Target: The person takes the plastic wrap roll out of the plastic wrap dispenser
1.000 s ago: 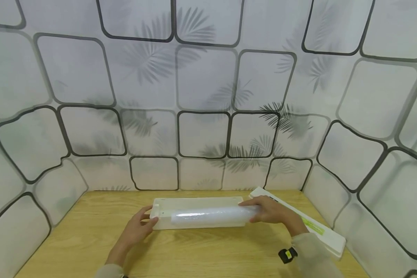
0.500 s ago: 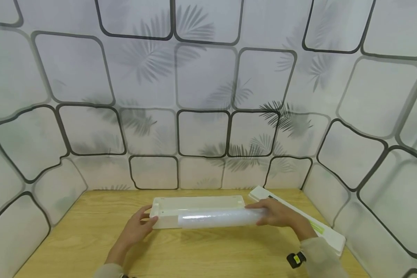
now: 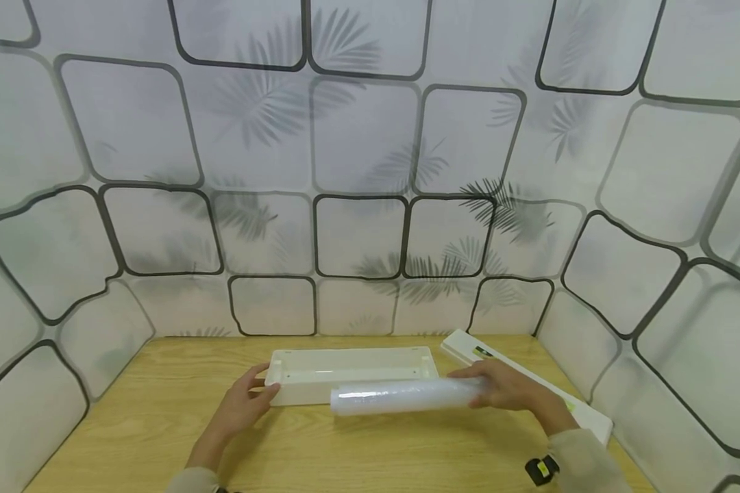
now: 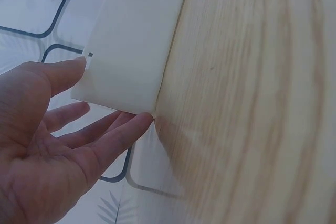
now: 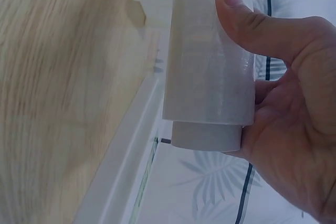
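My right hand (image 3: 504,389) grips the right end of a roll of plastic wrap (image 3: 401,398), thumb on one side and fingers round the back. The wrap's core tube (image 5: 206,136) sticks out past the film in the right wrist view. The roll is tilted slightly, just in front of a long white open box (image 3: 345,394), and covers part of its front wall. At the box's left end, my left hand (image 3: 242,409) holds on, thumb at the front edge and fingertips against the end wall (image 4: 115,100).
A long white lid (image 3: 582,418) with a green label lies slanted at the right of the wooden table (image 3: 179,383), partly behind my right forearm. A patterned curtain (image 3: 364,233) surrounds the table at the back and sides.
The right hand has drawn the plastic wrap roll out of the box, toward the right and the front. More of the box's inside shows. The left hand has stayed at the box's end.
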Motion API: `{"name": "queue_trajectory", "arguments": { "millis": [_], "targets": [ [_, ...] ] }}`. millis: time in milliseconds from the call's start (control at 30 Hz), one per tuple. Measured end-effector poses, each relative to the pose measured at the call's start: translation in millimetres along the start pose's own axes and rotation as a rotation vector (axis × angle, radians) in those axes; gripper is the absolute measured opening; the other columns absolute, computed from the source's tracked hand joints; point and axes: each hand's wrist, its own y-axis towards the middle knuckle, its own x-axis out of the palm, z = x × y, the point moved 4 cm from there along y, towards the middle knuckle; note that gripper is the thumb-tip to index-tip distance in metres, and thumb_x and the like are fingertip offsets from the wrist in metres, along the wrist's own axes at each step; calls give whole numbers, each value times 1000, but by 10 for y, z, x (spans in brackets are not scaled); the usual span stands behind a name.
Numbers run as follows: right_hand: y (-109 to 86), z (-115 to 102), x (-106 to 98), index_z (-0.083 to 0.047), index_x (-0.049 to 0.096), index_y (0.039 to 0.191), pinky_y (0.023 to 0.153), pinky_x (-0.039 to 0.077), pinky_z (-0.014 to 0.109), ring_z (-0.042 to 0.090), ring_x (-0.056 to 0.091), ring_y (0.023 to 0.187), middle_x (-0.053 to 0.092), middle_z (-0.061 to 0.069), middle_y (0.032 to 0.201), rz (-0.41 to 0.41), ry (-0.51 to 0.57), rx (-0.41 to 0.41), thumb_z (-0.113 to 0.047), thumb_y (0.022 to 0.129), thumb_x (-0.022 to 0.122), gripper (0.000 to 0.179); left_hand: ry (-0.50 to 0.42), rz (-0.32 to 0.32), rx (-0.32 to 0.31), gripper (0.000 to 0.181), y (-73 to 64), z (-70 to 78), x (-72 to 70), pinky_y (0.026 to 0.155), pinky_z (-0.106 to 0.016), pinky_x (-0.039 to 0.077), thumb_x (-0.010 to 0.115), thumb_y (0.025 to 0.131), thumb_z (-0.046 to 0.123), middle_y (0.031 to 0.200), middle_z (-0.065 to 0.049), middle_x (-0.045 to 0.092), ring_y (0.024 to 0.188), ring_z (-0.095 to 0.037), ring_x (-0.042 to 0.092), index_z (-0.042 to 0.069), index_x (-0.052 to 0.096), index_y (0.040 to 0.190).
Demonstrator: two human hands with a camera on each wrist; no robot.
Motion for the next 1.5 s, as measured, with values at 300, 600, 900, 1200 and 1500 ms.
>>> {"name": "queue_trajectory", "arguments": {
  "millis": [300, 600, 900, 1200, 1500],
  "targets": [
    [-128, 120, 18, -10, 71, 132, 89, 58, 24, 12, 68, 113, 74, 17, 125, 24, 70, -41, -28, 84, 85, 53, 7, -1, 9, 61, 6, 0, -5, 85, -46, 65, 63, 104, 20, 140, -39, 54, 117, -47, 67, 0, 37, 155],
    [-239, 208, 56, -8, 72, 130, 83, 57, 23, 8, 68, 104, 76, 18, 117, 56, 83, -102, -26, 81, 86, 54, 7, -1, 5, 62, -13, 1, -15, 85, -45, 65, 64, 103, 21, 140, -40, 54, 116, -47, 67, -1, 37, 155],
    [-324, 312, 67, -8, 72, 130, 88, 55, 18, 5, 66, 111, 75, 19, 123, 35, 115, -32, -30, 81, 86, 56, -4, 2, 2, 62, -3, -22, -8, 85, -45, 65, 64, 103, 21, 140, -40, 54, 117, -47, 67, -1, 37, 155],
    [-436, 427, 90, -8, 72, 129, 90, 50, 13, -2, 61, 113, 74, 21, 124, 46, 159, 2, -25, 78, 88, 56, 5, -2, 10, 63, -2, -5, -8, 85, -45, 65, 64, 103, 22, 140, -40, 54, 117, -48, 66, -1, 37, 155],
    [-519, 469, 78, -6, 73, 128, 82, 52, 15, -2, 64, 103, 76, 21, 115, 80, 165, -60, -16, 76, 89, 55, 12, 6, 10, 63, -6, -10, -9, 85, -44, 65, 64, 103, 21, 140, -39, 55, 117, -47, 67, -1, 37, 155]
  ]
}}
